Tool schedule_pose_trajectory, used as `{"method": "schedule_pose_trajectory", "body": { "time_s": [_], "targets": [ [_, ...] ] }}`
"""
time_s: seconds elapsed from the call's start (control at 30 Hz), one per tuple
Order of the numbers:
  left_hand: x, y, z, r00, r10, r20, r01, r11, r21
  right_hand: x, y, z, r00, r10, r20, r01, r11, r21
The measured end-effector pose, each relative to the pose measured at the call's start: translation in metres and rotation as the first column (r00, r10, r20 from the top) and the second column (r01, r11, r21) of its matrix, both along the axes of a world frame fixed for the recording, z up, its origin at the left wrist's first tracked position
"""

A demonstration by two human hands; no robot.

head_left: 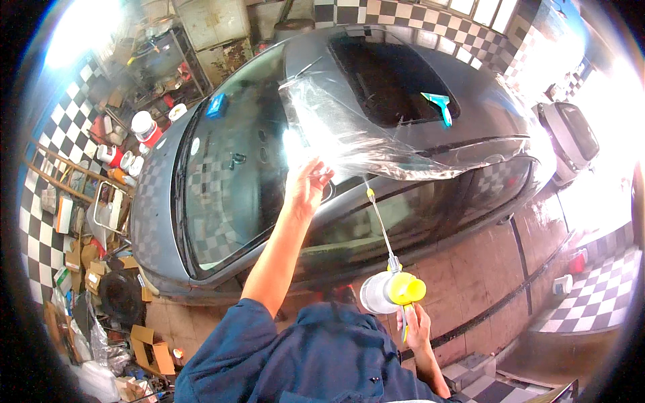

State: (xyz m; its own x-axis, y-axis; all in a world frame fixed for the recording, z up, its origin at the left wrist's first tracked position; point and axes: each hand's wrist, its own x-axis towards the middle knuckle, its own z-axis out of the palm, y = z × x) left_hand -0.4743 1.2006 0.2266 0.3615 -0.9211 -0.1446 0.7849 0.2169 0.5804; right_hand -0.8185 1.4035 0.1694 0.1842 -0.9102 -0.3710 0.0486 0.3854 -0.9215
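Note:
A sheet of clear film (349,138) lies wrinkled over the front part of a dark grey car's (487,97) roof, its near edge hanging over the side. My left hand (310,185) is raised at the film's near corner above the windshield pillar, fingertips pinched on its edge. Lower right, my right hand (416,326) grips the handle of a pump sprayer (379,293) with a translucent bottle and yellow top. The long wand of the sprayer points up at the film, and a fine mist shows at its yellow nozzle. A teal squeegee (439,106) rests on the dark sunroof (386,74).
A small blue block (216,106) sits on the windshield (235,161). Buckets (143,126), a metal frame (111,205), an open cardboard box (153,349) and clutter line the left wall. Another vehicle (571,138) stands at the far right, and a white bucket (562,285) on the floor.

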Motion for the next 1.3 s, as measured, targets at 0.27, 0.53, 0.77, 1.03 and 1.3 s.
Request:
{"method": "schedule_pose_trajectory", "body": {
  "time_s": [0.27, 0.53, 0.77, 1.03, 1.3],
  "targets": [
    [0.005, 0.002, 0.003, 0.995, -0.013, 0.095, 0.011, 1.0, 0.022, -0.003, -0.005, -0.001, 0.998, -0.056, -0.003, 0.056, 0.998, 0.009],
    [0.004, 0.001, 0.013, 0.992, -0.002, 0.129, -0.001, 1.0, 0.018, -0.011, -0.003, -0.009, 0.997, -0.076, -0.006, 0.075, 0.996, -0.051],
    [0.004, -0.004, 0.016, 0.995, -0.022, 0.094, 0.027, 0.999, -0.047, -0.01, -0.006, -0.008, 0.998, -0.061, 0.017, 0.062, 0.996, -0.071],
    [0.0, -0.003, 0.016, 0.993, 0.008, 0.118, -0.002, 0.999, -0.045, -0.004, -0.013, -0.004, 0.997, -0.046, 0.055, 0.046, 0.999, 0.005],
    [0.001, -0.006, 0.011, 0.988, 0.095, 0.119, -0.087, 0.994, -0.065, 0.009, -0.026, -0.007, 0.995, -0.014, 0.104, 0.013, 1.0, 0.008]
  ]
}}
